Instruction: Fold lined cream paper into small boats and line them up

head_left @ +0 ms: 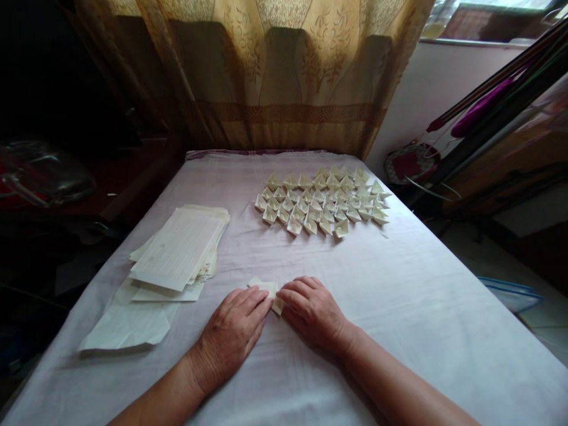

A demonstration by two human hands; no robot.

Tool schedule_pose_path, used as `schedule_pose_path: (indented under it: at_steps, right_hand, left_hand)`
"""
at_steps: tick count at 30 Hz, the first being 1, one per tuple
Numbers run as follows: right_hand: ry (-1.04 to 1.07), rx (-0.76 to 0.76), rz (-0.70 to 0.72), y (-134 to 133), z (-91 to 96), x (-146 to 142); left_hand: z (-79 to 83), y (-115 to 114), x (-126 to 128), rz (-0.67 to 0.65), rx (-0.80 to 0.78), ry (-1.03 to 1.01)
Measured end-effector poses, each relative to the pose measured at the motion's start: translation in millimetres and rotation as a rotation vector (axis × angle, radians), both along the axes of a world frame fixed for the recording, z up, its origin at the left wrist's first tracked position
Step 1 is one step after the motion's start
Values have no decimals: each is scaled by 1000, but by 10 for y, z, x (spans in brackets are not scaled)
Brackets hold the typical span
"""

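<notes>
A small folded piece of cream paper [268,290] lies on the table's pale cloth [399,307], near the front. My left hand [235,331] lies over its left side with fingers pressed together on it. My right hand [310,310] presses its right side, fingers curled down onto the fold. Most of the piece is hidden under my fingers. Farther back lie several finished folded paper shapes [323,204] in neat rows.
A stack of lined paper sheets [180,248] lies to the left, with a larger loose sheet [126,328] in front of it. A brown patterned curtain [275,71] hangs behind the table. Dark poles [497,112] lean at the right.
</notes>
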State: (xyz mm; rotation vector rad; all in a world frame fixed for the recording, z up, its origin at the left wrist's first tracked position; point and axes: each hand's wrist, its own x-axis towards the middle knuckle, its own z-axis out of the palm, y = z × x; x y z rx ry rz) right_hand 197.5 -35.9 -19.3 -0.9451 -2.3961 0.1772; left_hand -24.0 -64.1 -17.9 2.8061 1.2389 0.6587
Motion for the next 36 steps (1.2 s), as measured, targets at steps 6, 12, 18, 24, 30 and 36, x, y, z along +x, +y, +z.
schedule_pose_path:
  at_steps: [6, 12, 18, 24, 30, 36]
  right_hand:
    - [75, -138, -47, 14, -20, 52]
    - [141, -192, -108, -55, -15, 63]
    - [158, -190, -158, -116, -10, 37]
    - [146, -183, -147, -125, 18, 11]
    - [113, -218, -143, -176, 74, -111]
    - [51, -182, -144, -194, 96, -133]
  left_hand:
    - [-6, -6, -35, -1, -66, -4]
    - [19, 8, -13, 4, -74, -17]
    - [62, 69, 24, -3, -88, -25]
    - [30, 37, 9, -11, -34, -38]
    - [-1, 124, -25, 18, -63, -128]
    - [2, 259, -130, 122, -57, -139]
